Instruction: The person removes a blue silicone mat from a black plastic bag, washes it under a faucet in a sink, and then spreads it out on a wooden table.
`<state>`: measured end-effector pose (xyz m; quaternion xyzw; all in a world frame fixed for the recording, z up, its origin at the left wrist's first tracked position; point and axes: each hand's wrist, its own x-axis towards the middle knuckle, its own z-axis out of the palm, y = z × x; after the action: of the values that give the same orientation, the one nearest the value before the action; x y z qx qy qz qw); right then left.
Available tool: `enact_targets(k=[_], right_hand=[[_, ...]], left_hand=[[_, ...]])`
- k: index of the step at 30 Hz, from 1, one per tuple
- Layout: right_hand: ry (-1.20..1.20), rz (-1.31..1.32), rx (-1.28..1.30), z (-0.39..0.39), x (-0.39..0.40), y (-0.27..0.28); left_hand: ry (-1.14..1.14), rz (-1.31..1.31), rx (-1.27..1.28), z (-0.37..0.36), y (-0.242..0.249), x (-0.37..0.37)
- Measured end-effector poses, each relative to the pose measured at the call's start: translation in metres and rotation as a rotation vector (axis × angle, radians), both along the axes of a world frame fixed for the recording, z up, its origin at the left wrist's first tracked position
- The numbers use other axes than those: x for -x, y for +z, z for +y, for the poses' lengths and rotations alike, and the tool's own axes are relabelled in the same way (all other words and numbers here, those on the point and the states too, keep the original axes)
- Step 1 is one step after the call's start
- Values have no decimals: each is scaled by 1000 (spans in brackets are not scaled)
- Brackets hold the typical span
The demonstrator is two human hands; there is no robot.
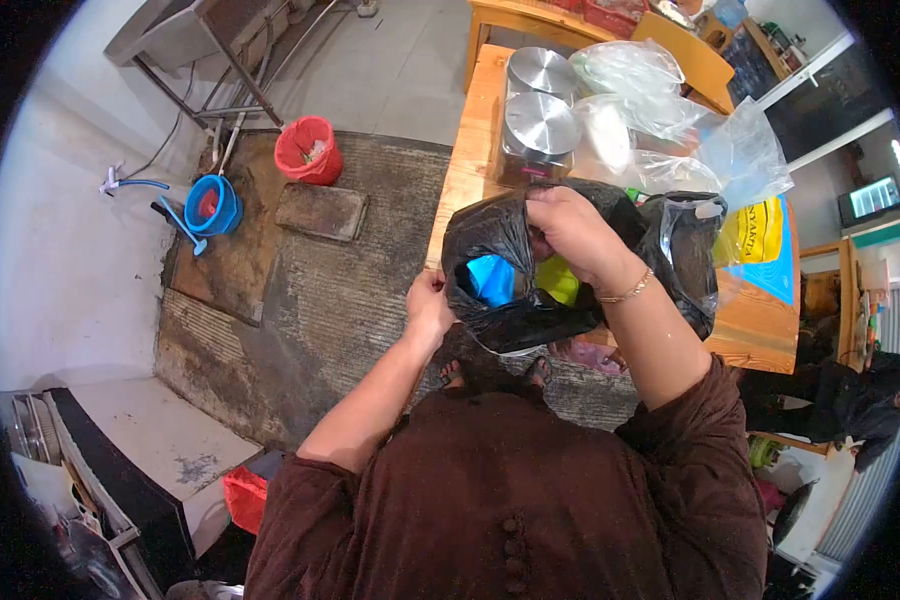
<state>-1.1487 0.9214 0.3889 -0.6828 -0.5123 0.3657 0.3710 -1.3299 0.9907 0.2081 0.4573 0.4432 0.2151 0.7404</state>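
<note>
A black plastic bag (pixel 485 225) hangs open at the near edge of the wooden table. Through its mouth show a blue item (pixel 491 280) and a yellow-green item (pixel 557 281). My left hand (pixel 430 308) pinches the bag's left side. Curled at the bag's far rim is my right hand (pixel 577 232), closed on the plastic, its fingertips partly hidden inside the opening. Right of that wrist, another black bag (pixel 688 240) stands with its top gaping.
On the wooden table (pixel 475 150) are two steel-lidded canisters (pixel 541 122), clear plastic bags (pixel 630 75) and a yellow printed bag (pixel 755 232). A red bucket (pixel 308 152), a blue bucket (pixel 213 206) and a concrete block (pixel 321 211) occupy the floor at left.
</note>
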Motion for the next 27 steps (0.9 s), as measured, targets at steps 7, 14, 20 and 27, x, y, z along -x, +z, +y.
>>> enact_targets(k=[7, 14, 20, 27], right_hand=[[4, 346, 341, -32, 13, 44], [-103, 421, -178, -72, -14, 68], [-227, 918, -354, -85, -30, 77], [-306, 983, -417, -76, 4, 110]], left_hand=[[3, -87, 181, -5, 53, 21], [-82, -81, 228, -12, 96, 39], [-16, 4, -309, -11, 120, 45], [-26, -533, -710, 8, 196, 48]])
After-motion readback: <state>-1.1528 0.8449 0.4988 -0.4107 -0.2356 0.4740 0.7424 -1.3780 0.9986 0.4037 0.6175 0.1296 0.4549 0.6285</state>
